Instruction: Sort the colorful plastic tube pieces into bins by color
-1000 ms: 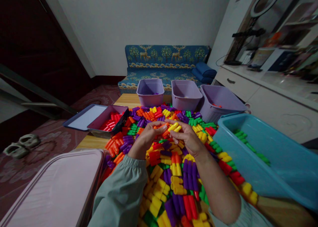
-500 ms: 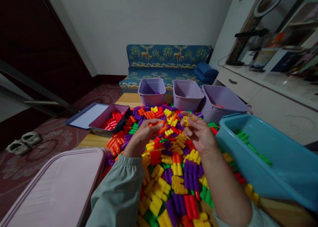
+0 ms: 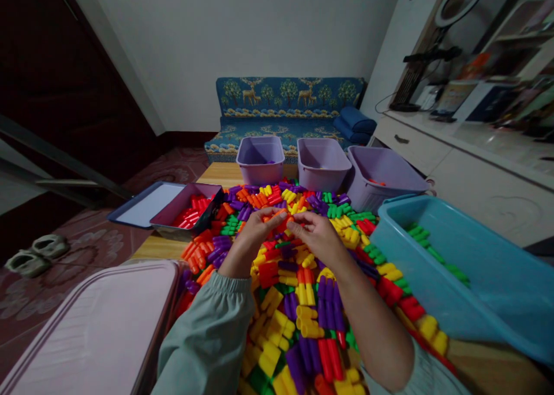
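Note:
My left hand [image 3: 252, 233] is closed on an orange plastic building block [image 3: 282, 224] above the middle of the pile. From the other side, the fingers of my right hand [image 3: 318, 234] pinch the same orange piece, and the fingertips of both hands nearly meet. Fingers hide part of the piece, so its full shape is unclear. Beneath both hands spreads a heap of tube-shaped blocks, with yellow blocks [image 3: 277, 326], purple blocks [image 3: 330, 304], red blocks [image 3: 331, 359] and green blocks [image 3: 229, 225] mixed together.
Three lilac bins, a left bin [image 3: 261, 174], a middle bin [image 3: 324, 180] and a right bin [image 3: 366, 194], line the table's far side. A blue tub [image 3: 426, 294] with green blocks stands right. At left are an open box [image 3: 173, 232] of red blocks and a pink lid [image 3: 93, 326].
My right hand has moved left to the orange block at my left hand. The yellow block it held is no longer in its fingers. The view has shifted slightly.

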Demonstrator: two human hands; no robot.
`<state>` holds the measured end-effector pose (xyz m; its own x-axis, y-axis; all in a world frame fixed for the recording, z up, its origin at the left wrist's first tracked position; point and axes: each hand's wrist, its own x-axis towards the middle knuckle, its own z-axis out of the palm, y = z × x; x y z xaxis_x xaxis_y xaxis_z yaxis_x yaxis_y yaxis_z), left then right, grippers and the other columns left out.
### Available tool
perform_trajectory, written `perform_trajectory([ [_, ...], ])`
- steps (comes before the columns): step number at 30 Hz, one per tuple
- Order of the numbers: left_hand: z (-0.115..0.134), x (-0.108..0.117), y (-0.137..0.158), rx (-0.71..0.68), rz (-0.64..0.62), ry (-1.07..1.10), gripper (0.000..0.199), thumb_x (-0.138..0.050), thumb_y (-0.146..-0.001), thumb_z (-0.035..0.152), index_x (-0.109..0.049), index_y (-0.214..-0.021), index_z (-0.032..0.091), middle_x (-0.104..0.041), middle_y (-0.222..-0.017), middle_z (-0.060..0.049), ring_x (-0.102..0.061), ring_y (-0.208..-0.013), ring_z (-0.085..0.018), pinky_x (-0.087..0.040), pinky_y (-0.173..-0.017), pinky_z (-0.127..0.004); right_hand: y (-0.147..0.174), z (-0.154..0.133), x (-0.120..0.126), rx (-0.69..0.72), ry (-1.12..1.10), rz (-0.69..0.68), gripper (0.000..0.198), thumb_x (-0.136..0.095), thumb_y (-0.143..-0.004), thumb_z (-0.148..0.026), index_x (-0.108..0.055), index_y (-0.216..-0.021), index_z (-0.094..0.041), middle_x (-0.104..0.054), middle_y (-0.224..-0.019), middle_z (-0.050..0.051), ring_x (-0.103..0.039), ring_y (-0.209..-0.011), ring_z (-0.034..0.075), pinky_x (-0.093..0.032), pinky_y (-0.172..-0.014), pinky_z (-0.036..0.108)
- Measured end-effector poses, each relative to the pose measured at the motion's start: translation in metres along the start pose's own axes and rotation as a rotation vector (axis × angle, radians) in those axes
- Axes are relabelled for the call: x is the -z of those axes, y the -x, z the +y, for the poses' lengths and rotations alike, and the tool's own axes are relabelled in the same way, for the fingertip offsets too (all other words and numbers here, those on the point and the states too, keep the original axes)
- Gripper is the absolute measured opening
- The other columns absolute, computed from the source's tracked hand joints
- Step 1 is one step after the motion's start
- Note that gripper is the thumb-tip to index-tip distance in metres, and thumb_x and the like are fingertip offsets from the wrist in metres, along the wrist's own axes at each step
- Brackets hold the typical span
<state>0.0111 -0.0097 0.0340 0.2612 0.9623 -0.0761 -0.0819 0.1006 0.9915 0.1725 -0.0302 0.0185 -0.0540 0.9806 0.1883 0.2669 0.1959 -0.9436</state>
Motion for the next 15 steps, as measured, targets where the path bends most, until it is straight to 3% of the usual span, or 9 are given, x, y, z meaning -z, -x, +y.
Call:
perform_trajectory([
  [3, 0.004, -0.005, 0.003, 0.029, -0.039, 0.04, 0.046, -0.077, -0.067, 0.055, -0.067, -0.086, 0.015, -0.058, -0.062, 0.003, -0.047, -0.049, -0.006, -0.034, -0.047, -0.019, 0.001, 0.0, -0.005, -0.016, -0.05, 0.034, 0.033, -0.072, -0.074, -0.042, -0.068, -0.095, -0.017, -0.072, -0.085, 0.004, -0.065, -0.07, 0.018, -0.051, -0.066, 0.029],
  [6, 0.005, -0.006, 0.004, 0.074, -0.069, 0.139, 0.051, -0.073, -0.07, 0.059, -0.069, -0.097, 0.016, -0.065, -0.077, -0.002, -0.054, -0.056, -0.008, -0.039, -0.049, -0.019, 0.0, -0.002, -0.003, -0.017, -0.083, 0.167, 0.027, -0.07, -0.072, -0.037, -0.069, -0.09, -0.016, -0.07, -0.079, 0.004, -0.063, -0.069, 0.018, -0.05, -0.065, 0.029],
  [10, 0.007, -0.002, 0.0, 0.138, -0.077, 0.399, 0.061, -0.062, -0.078, 0.065, -0.064, -0.114, 0.016, -0.069, -0.095, -0.009, -0.064, -0.072, -0.014, -0.05, -0.06, -0.023, -0.001, -0.012, 0.008, -0.097, -0.287, 0.307, 0.026, -0.067, -0.069, -0.038, -0.067, -0.085, -0.017, -0.067, -0.075, 0.002, -0.059, -0.067, 0.016, -0.046, -0.058, 0.025],
  [13, 0.008, 0.001, -0.002, 0.137, -0.074, 0.56, 0.058, -0.053, -0.086, 0.06, -0.061, -0.119, 0.012, -0.069, -0.102, -0.015, -0.068, -0.086, -0.021, -0.055, -0.072, -0.031, -0.001, -0.019, 0.013, -0.17, -0.376, 0.278, 0.028, -0.067, -0.065, -0.038, -0.067, -0.083, -0.017, -0.067, -0.074, 0.002, -0.057, -0.065, 0.015, -0.042, -0.053, 0.023],
  [15, 0.008, 0.002, -0.003, 0.125, -0.077, 0.604, 0.047, -0.055, -0.087, 0.04, -0.059, -0.123, 0.01, -0.069, -0.104, -0.015, -0.068, -0.093, -0.022, -0.055, -0.082, -0.035, 0.0, -0.02, 0.012, -0.187, -0.358, 0.216, 0.029, -0.069, -0.064, -0.038, -0.069, -0.083, -0.016, -0.067, -0.075, 0.002, -0.058, -0.065, 0.015, -0.043, -0.053, 0.024],
])
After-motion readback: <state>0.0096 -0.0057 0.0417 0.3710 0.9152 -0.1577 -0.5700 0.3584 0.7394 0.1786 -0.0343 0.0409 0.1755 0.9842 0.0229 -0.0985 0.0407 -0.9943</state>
